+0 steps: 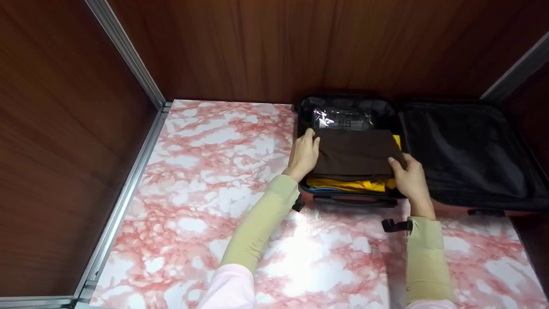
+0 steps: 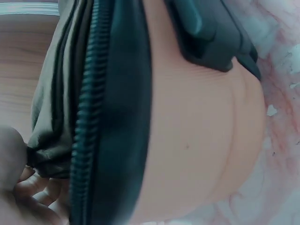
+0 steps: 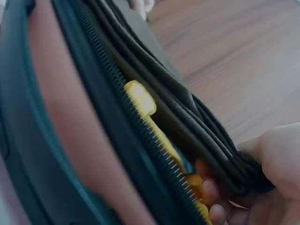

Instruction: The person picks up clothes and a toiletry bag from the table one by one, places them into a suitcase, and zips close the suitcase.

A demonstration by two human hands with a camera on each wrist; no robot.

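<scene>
A folded dark brown cloth point(image 1: 356, 154) lies across the left half of an open suitcase point(image 1: 355, 201), over yellow cloth point(image 1: 343, 185) with a bit of blue beneath. My left hand point(image 1: 305, 152) grips its left edge, and in the left wrist view the thumb and fingers point(image 2: 35, 187) pinch a corner. At the opposite edge my right hand point(image 1: 409, 178) holds the cloth, thumb on top. The right wrist view shows the stacked folds point(image 3: 201, 136) between that thumb and the fingers below, close to the zipper point(image 3: 159, 157).
A clear, shiny plastic packet point(image 1: 343, 119) sits at the back of the suitcase. Its black-lined lid point(image 1: 467, 154) lies opened out to the right. Behind stands a wood-grain panel point(image 1: 279, 51); the red-and-white marbled surface point(image 1: 206, 171) stretches left and front.
</scene>
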